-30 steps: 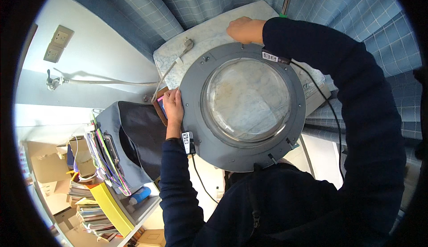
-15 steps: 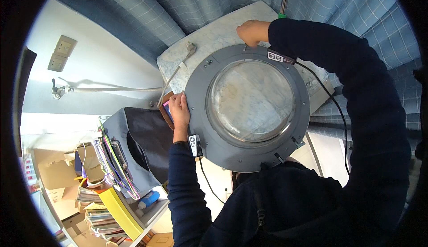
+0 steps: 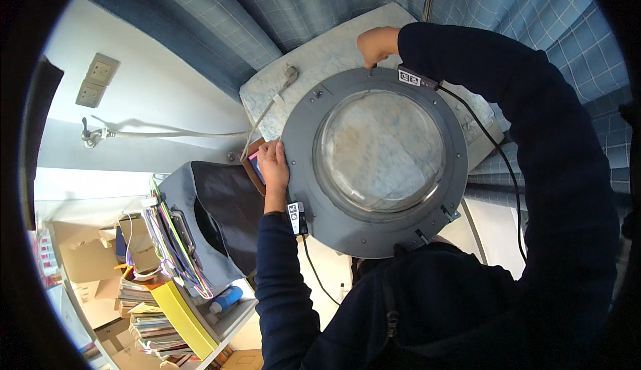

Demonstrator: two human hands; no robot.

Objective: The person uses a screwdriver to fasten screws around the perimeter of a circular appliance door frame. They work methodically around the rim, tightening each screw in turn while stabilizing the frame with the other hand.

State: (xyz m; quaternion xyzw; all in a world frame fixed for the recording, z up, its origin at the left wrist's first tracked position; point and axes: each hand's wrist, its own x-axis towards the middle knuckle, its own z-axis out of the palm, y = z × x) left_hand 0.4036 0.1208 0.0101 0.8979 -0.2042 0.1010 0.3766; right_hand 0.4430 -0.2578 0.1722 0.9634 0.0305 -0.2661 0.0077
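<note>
A round washing machine door [image 3: 302, 170] with a grey ring frame and a clear glass bowl leans between my body and a marble-patterned top. Small screws dot its frame. At the far rim my right hand [image 3: 378, 44] makes a fist around what appears to be a small screwdriver [image 3: 372, 70]. Only its thin dark shank shows, its tip at the frame; the handle is hidden in the hand. My left hand [image 3: 272, 163] grips the left edge of the door, fingers along the rim. Both sleeves carry a small black device with a cable.
The marble-patterned top [image 3: 347, 43] lies beyond the door, with a grey power plug [image 3: 290, 74] on it. Blue checked curtains [image 3: 320, 3] hang behind. To the left are a tap with hose [image 3: 97, 134], a dark-covered bin [image 3: 220, 203], hangers [image 3: 175, 243] and shelved papers with a yellow folder [image 3: 180, 316].
The whole scene sits very slightly further right in the view. My right fist has turned a little over the same spot on the rim. The left hand keeps its grip.
</note>
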